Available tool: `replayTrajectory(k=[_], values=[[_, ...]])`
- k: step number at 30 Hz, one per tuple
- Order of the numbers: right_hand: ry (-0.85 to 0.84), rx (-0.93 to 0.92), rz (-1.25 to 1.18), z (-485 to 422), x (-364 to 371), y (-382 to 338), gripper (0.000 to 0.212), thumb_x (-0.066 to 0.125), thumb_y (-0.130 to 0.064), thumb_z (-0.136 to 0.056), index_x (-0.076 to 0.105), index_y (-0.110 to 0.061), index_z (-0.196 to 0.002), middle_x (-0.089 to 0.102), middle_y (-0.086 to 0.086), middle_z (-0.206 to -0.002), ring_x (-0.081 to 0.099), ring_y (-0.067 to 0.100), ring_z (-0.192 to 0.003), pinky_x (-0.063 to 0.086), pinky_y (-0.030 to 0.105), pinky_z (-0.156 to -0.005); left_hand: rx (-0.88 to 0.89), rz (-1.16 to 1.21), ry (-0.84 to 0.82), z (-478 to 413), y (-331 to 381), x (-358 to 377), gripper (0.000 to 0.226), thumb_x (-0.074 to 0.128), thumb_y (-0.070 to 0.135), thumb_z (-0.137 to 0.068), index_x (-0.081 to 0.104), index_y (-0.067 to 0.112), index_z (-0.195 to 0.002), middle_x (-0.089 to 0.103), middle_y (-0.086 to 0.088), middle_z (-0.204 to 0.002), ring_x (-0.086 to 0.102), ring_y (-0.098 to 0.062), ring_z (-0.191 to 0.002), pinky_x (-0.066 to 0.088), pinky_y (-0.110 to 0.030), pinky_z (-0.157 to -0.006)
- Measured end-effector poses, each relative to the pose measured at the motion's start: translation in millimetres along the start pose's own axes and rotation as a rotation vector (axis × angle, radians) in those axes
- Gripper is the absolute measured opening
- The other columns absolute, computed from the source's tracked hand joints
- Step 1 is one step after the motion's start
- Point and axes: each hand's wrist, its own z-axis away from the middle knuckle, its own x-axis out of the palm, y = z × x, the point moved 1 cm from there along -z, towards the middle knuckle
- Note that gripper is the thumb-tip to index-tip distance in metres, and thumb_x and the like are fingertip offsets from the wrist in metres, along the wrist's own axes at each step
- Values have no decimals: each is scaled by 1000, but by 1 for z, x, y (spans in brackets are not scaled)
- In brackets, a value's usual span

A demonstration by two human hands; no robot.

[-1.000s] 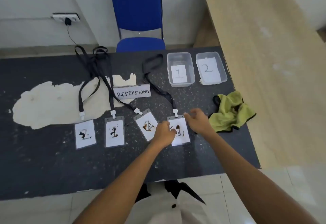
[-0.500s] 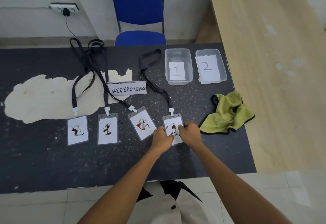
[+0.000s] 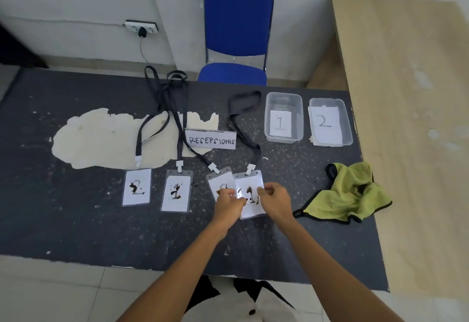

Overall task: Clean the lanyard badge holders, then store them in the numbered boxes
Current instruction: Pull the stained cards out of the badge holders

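Several stained badge holders on black lanyards lie in a row on the dark table (image 3: 76,233). The rightmost badge holder (image 3: 247,186), marked 1, is gripped by both hands: my left hand (image 3: 228,203) on its left edge, my right hand (image 3: 274,201) on its right edge. It overlaps the third badge holder (image 3: 219,182). Further left lie a badge holder marked 1 (image 3: 176,192) and one marked 2 (image 3: 137,187). Clear box 1 (image 3: 283,99) and clear box 2 (image 3: 331,103) stand at the back right.
A crumpled green cloth (image 3: 352,192) lies right of my hands. A paper sign reading RESEPSIONIS (image 3: 212,140) stands mid-table. A blue chair (image 3: 237,17) is behind the table, a wooden table (image 3: 411,118) adjoins on the right.
My hands have closed on the two sides of the rightmost badge holder and shifted it left, so that it overlaps the third one. The camera view tilted up.
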Motion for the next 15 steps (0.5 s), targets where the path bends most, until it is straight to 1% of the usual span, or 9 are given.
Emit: replayTrajectory(k=[2,4,6,8,10,11,13,15], values=[[-38,-35,32,-1,9,-9,15,58,-18,-91,62,-8,-101,66,4,-89,61,15,-77,47,24,-61,-15,21,33,-3,-2,-11,35,57,9,-87,46,14,-120,56,5,-94,57,-10,-85,53,-35,-82],[-72,-52,57,-3,19,-17,17,59,-17,-90,62,-7,-103,66,4,-88,62,16,-78,49,26,-65,-23,38,57,-4,-5,-21,36,55,7,-87,47,14,-122,57,4,-96,59,-13,-88,53,-35,-83],[-107,-70,91,-6,30,-22,17,59,-16,-90,62,-7,-105,66,3,-89,62,16,-79,50,25,-65,-23,47,82,-7,-9,-32,40,55,6,-87,47,13,-126,60,-1,-103,60,-13,-89,53,-31,-77],[-132,-99,123,-8,40,-26,20,59,-16,-89,64,-7,-106,68,5,-93,64,16,-80,52,25,-65,-20,49,90,-9,-12,-39,43,54,5,-88,46,12,-130,61,-3,-109,58,-10,-87,50,-24,-68],[-141,-112,146,-13,48,-27,26,59,-17,-86,66,-7,-109,69,9,-100,66,19,-82,57,33,-69,-28,68,78,-12,-13,-43,44,53,3,-88,45,12,-130,62,-4,-114,58,-9,-87,46,-19,-60],[-152,-114,159,-15,52,-27,28,59,-17,-85,67,-7,-110,70,10,-100,67,21,-83,58,36,-71,-35,84,73,-15,-13,-44,43,53,2,-88,46,12,-129,63,-5,-115,59,-10,-88,45,-18,-59],[-173,-128,195,-21,58,-23,33,58,-22,-81,68,-10,-110,70,8,-101,66,22,-88,58,39,-75,-56,114,69,-20,-12,-45,41,54,1,-85,50,12,-124,64,-3,-114,60,-12,-91,49,-22,-64],[-175,-125,238,-33,66,-13,42,55,-34,-73,69,-18,-109,68,7,-100,64,24,-93,57,42,-78,-68,127,78,-24,-14,-46,37,54,2,-82,57,12,-118,66,-4,-112,62,-15,-94,53,-28,-72]])
